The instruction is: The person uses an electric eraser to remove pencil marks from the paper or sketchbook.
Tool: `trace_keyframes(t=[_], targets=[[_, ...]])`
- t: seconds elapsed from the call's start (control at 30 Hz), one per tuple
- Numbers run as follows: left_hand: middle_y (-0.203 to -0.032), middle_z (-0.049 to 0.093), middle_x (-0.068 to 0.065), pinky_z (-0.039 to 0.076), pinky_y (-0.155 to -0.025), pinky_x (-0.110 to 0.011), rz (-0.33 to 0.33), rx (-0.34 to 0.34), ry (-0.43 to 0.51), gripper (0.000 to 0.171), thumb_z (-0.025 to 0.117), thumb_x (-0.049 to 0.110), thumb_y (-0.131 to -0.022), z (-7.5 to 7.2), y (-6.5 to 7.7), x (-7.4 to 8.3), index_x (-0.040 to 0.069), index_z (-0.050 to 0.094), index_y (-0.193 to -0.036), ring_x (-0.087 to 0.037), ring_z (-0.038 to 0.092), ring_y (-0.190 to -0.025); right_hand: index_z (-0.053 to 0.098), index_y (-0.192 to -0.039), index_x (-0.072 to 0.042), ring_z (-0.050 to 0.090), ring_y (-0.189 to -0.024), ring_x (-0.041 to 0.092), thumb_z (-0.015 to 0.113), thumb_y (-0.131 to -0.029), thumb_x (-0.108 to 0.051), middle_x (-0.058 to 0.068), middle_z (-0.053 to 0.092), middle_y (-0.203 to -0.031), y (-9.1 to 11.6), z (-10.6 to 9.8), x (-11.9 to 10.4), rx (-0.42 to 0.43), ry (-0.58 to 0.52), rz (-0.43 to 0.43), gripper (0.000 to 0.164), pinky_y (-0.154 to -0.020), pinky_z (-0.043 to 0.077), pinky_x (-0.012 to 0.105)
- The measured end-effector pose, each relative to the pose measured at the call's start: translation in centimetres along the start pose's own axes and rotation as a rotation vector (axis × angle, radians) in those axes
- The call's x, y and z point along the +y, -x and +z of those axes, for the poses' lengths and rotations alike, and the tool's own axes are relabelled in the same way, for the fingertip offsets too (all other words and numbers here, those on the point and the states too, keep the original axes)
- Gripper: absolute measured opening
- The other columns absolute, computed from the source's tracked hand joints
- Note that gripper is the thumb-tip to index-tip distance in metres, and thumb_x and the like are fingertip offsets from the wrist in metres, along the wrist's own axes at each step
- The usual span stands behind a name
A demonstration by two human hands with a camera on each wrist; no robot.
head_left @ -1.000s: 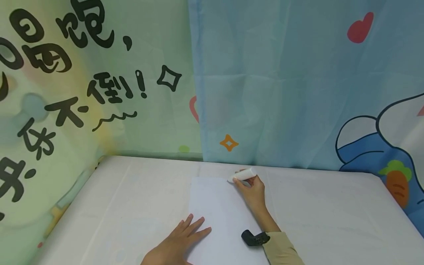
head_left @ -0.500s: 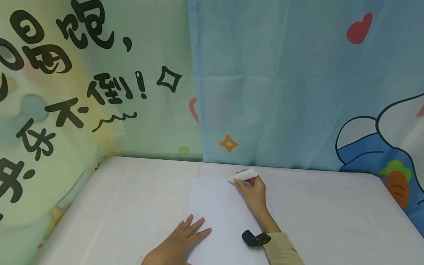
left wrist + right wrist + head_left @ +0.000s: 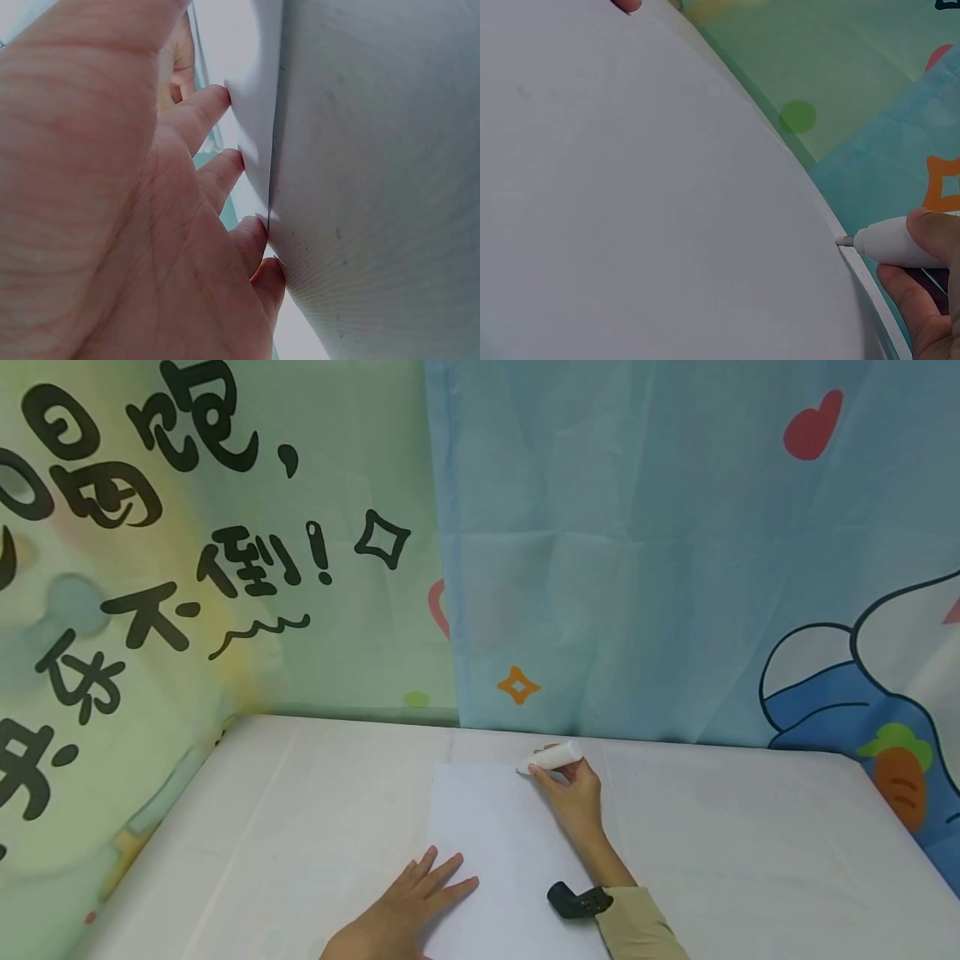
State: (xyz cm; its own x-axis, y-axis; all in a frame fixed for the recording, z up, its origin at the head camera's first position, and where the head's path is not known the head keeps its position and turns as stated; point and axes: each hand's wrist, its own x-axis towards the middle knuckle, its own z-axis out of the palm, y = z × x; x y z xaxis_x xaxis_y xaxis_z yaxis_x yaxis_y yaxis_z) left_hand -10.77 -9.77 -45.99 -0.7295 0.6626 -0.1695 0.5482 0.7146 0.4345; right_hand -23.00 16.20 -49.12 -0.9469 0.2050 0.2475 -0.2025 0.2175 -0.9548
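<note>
A white sheet of paper [image 3: 506, 852] lies on the white-covered table. My left hand [image 3: 401, 902] rests flat with fingers spread, its fingertips over the sheet's left part. In the left wrist view, these fingertips [image 3: 217, 97] sit at the paper's edge. Near the sheet's top right corner, my right hand [image 3: 577, 797] pinches a thick white correction pen [image 3: 555, 755] between thumb and fingers, the pen tilted with its tip to the left. The right wrist view shows the pen's narrow metal tip [image 3: 845, 241] right at the paper's edge.
The white tablecloth [image 3: 750, 843] spreads to both sides. Behind it hang a green printed curtain [image 3: 360, 643] with black lettering and a blue one [image 3: 660, 568]. A black strap piece [image 3: 573, 902] juts from the right sleeve [image 3: 637, 927] over the paper.
</note>
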Motion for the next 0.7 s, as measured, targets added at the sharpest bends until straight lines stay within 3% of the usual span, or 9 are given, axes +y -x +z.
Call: trace_keyframes(t=[0.17, 0.23, 0.47, 0.7], targets=[[-0.161, 0.026, -0.006, 0.027, -0.113, -0.056, -0.002, -0.005, 0.004, 0.094, 0.075, 0.058, -0.076, 0.03, -0.04, -0.02, 0.024, 0.033, -0.153, -0.040, 0.021, -0.146, 0.057, -0.117, 0.009, 0.062, -0.105, 0.031, 0.075, -0.081, 0.003, 0.022, 0.064, -0.114, 0.04, 0.02, -0.05, -0.006, 0.015, 0.016, 0.040, -0.078, 0.049, 0.010], [-0.160, 0.026, -0.006, 0.027, -0.113, -0.056, 0.002, -0.003, 0.012, 0.094, 0.075, 0.057, -0.075, 0.08, -0.08, -0.06, 0.023, 0.034, -0.153, -0.041, 0.021, -0.145, 0.057, -0.116, 0.009, 0.062, -0.107, 0.033, 0.075, -0.081, 0.003, 0.023, 0.064, -0.114, 0.05, 0.03, -0.05, -0.006, 0.013, 0.013, 0.040, -0.078, 0.048, 0.010], [-0.161, 0.024, -0.003, 0.024, -0.114, -0.056, -0.026, -0.020, 0.028, 0.094, 0.075, 0.058, -0.075, 0.14, -0.20, 0.00, 0.026, 0.032, -0.153, -0.038, 0.018, -0.147, 0.058, -0.115, 0.009, 0.063, -0.105, 0.033, 0.075, -0.081, 0.004, 0.023, 0.065, -0.113, 0.09, 0.16, -0.05, 0.002, 0.020, -0.005, 0.038, -0.078, 0.049, 0.011], [-0.161, 0.025, -0.005, 0.025, -0.113, -0.057, -0.008, -0.002, 0.038, 0.095, 0.076, 0.057, -0.075, 0.11, -0.08, 0.02, 0.024, 0.034, -0.153, -0.039, 0.019, -0.147, 0.059, -0.116, 0.009, 0.063, -0.101, 0.029, 0.076, -0.081, 0.003, 0.024, 0.064, -0.113, 0.18, 0.26, -0.10, 0.005, 0.015, -0.015, 0.039, -0.077, 0.050, 0.011]])
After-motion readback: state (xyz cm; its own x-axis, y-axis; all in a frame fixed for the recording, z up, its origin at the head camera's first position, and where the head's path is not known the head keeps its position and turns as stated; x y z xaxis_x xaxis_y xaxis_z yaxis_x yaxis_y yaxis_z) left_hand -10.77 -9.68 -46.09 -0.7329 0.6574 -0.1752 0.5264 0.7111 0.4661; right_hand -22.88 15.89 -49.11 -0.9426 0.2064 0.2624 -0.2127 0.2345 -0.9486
